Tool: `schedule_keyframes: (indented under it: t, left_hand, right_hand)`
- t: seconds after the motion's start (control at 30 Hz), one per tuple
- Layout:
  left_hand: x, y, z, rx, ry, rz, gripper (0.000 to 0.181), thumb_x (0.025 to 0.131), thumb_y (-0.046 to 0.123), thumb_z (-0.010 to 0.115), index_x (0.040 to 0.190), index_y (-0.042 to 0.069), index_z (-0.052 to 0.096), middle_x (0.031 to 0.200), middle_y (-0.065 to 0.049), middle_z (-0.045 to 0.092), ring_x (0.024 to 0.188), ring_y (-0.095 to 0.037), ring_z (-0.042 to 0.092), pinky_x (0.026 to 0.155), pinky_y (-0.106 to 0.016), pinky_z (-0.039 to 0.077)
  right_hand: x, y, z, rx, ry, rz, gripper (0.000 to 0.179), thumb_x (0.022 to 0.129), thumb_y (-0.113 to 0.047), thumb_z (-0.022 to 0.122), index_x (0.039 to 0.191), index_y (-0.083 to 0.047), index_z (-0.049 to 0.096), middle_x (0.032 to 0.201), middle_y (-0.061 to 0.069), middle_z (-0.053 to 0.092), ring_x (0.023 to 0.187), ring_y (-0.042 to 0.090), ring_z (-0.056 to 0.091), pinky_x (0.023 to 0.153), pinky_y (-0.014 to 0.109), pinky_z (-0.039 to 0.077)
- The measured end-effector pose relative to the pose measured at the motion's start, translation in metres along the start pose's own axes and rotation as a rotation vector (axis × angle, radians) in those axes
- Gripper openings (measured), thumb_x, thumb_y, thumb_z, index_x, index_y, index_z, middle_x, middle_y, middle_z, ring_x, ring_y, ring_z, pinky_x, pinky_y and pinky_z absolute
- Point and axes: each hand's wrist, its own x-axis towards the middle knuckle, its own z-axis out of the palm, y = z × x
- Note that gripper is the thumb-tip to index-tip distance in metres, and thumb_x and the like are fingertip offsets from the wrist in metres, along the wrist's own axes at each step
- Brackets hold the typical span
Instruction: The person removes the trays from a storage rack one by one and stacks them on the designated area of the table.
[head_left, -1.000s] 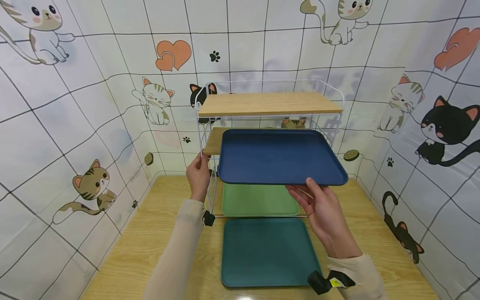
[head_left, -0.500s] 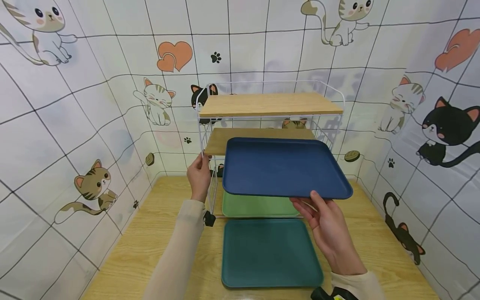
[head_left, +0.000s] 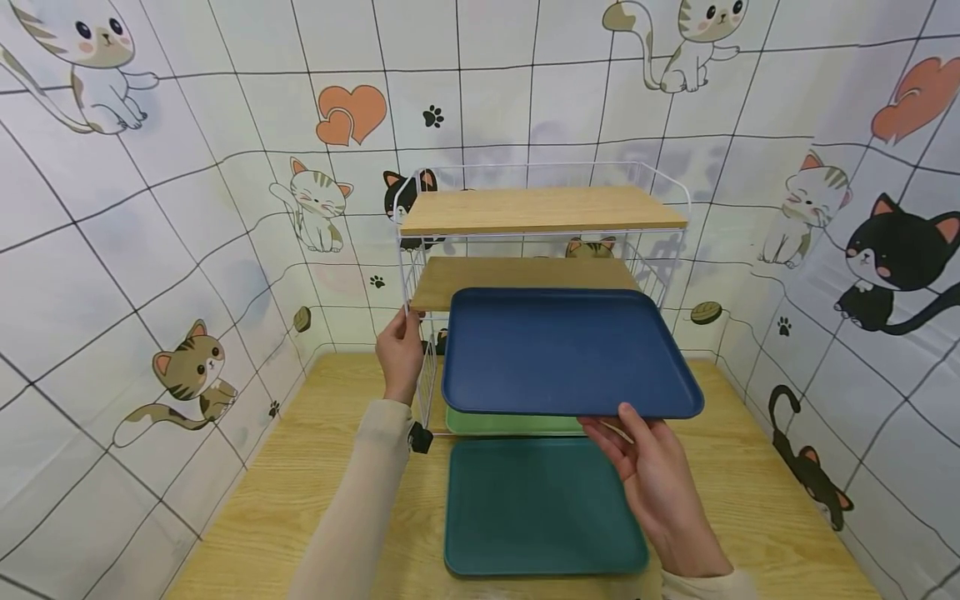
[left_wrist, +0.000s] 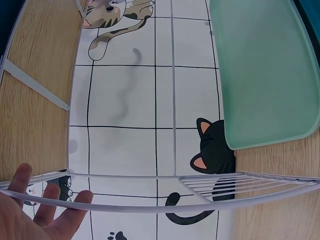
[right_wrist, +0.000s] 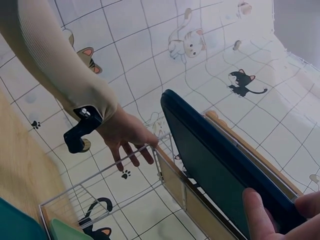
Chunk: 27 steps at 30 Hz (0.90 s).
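My right hand (head_left: pixel 652 483) pinches the front edge of a navy blue tray (head_left: pixel 566 354), thumb on top and fingers below. The tray hangs in front of the rack, tipped so its inside shows. On the left, my left hand (head_left: pixel 400 357) holds the rack's (head_left: pixel 543 210) white wire side post at the middle shelf (head_left: pixel 525 272); its fingers (left_wrist: pixel 75 205) reach past the wire in the left wrist view. A light green tray (left_wrist: pixel 272 70) lies on the rack's bottom level, largely covered by the navy one in the head view. In front, a teal tray (head_left: pixel 543 508) lies flat.
The rack has a wooden top shelf and thin wire sides. It stands on a wood-grain table (head_left: pixel 262 475) against a wall covering (head_left: pixel 495 100) with cat drawings, which also closes in both sides.
My right hand has drawn the navy tray down and toward me, uncovering more of the middle shelf and hiding more of the green tray. My left hand stays on the post.
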Motion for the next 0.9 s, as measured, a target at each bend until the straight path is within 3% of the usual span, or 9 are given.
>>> schedule_keyframes:
  t: [0.23,0.7,0.9]
  left_hand:
    - [-0.001,0.001,0.000,-0.008,-0.005,-0.010,0.034,0.108,0.030,0.053,0.117,0.008,0.078,0.136,-0.010,0.067,0.042,-0.004,0.029,0.047,-0.024,0.028]
    - [-0.002,0.002,0.001,0.017,-0.004,-0.034,0.035,0.108,0.029,0.052,0.116,0.006,0.077,0.139,-0.009,0.065,0.054,-0.011,0.033,0.051,-0.025,0.028]
    - [-0.002,0.003,0.001,0.022,0.002,-0.042,0.034,0.108,0.030,0.053,0.115,0.007,0.078,0.141,-0.008,0.064,0.056,-0.007,0.038,0.052,-0.025,0.028]
  right_hand:
    - [-0.007,0.005,-0.004,0.007,-0.028,-0.031,0.049,0.110,-0.028,0.048,0.151,-0.010,0.029,0.120,-0.002,0.066,0.111,0.017,0.070,0.103,0.031,0.050]
    - [-0.021,0.018,-0.019,-0.061,0.010,0.000,0.053,0.111,-0.030,0.044,0.156,-0.016,0.021,0.131,-0.007,0.061,0.117,0.015,0.068,0.106,0.033,0.048]
    - [-0.027,0.025,-0.026,-0.078,0.027,0.024,0.050,0.111,-0.030,0.043,0.155,-0.020,0.022,0.130,-0.010,0.060,0.117,0.013,0.068,0.107,0.033,0.048]
